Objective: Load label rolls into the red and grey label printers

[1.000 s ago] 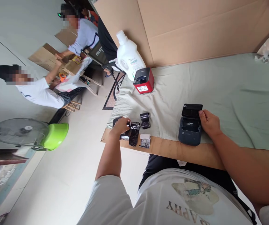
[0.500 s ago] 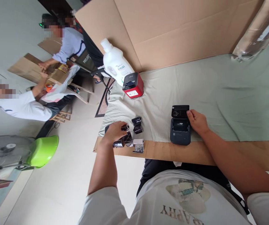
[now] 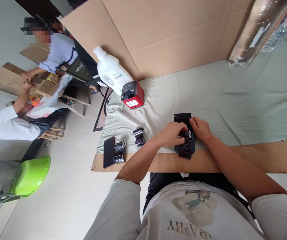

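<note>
My left hand (image 3: 172, 134) is closed on a small black roll (image 3: 189, 134) with a pale ring at its end. Dark shiny film (image 3: 185, 151) hangs from the roll over the front of a compact dark printer. The printer's raised lid (image 3: 182, 116) stands open at the back, and the roll and film cover most of the body. My right hand (image 3: 201, 129) grips the printer's right side by the lid, thumb on its edge. To the left lie black-wrapped rolls (image 3: 119, 152) beside a dark phone (image 3: 109, 152), and another wrapped pair (image 3: 139, 136).
A red and black box-shaped device (image 3: 132, 95) stands before a white jug (image 3: 113, 71). Tall cardboard (image 3: 178, 36) backs the cloth-covered table (image 3: 208, 90). A plastic-wrapped bundle (image 3: 250, 33) and bottle (image 3: 278, 36) are far right. Two people sit at left near a green tub (image 3: 33, 176).
My left hand has moved right from the rolls to the printer, carrying a black roll with film trailing. My right hand stays at the printer. The phone is now uncovered.
</note>
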A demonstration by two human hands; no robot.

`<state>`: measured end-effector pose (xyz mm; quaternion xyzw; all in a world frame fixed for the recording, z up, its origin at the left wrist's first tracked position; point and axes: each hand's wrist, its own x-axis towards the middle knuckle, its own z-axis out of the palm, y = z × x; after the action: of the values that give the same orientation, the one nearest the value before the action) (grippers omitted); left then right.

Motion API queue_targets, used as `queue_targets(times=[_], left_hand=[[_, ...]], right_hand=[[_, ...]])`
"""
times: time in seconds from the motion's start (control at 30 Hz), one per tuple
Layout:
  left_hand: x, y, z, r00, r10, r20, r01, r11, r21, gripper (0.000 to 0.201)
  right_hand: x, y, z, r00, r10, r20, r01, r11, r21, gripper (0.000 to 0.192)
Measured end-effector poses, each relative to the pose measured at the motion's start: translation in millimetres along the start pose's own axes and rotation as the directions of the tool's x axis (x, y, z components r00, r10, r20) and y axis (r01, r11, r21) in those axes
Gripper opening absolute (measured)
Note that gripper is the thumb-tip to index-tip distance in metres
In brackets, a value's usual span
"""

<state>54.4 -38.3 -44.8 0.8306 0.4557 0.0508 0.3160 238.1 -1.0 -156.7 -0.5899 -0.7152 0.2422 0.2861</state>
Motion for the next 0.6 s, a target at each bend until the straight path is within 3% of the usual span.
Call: queue_targets(times=[0.13,0.33,0.47,0.6], left_hand=[[19.8,2.7,15.1,0.996,-0.092,0.019,0.084,0.960,0.267,0.034],[18.6,3.0,21.7,0.995,-0.096,-0.019,0.097,0.954,0.284,0.034],[17.0,-2.3,31.3,0.982,-0.128,-0.142,0.159,0.958,0.239,0.026],[17.8,-11.2,46.9,0.935,-0.116,-0.336,0.199,0.954,0.224,0.008]], right_hand=[[0.2,1.0,1.0,1.000,-0.005,0.010,0.005,1.000,0.009,0.072],[0.2,1.9,1.6,1.000,0.008,0.027,-0.009,1.000,0.012,0.072],[0.0,1.7,1.2,1.000,0.012,0.021,-0.012,1.000,0.013,0.072],[-0.1,0.8,0.8,1.000,0.015,0.008,-0.015,1.000,0.014,0.073]])
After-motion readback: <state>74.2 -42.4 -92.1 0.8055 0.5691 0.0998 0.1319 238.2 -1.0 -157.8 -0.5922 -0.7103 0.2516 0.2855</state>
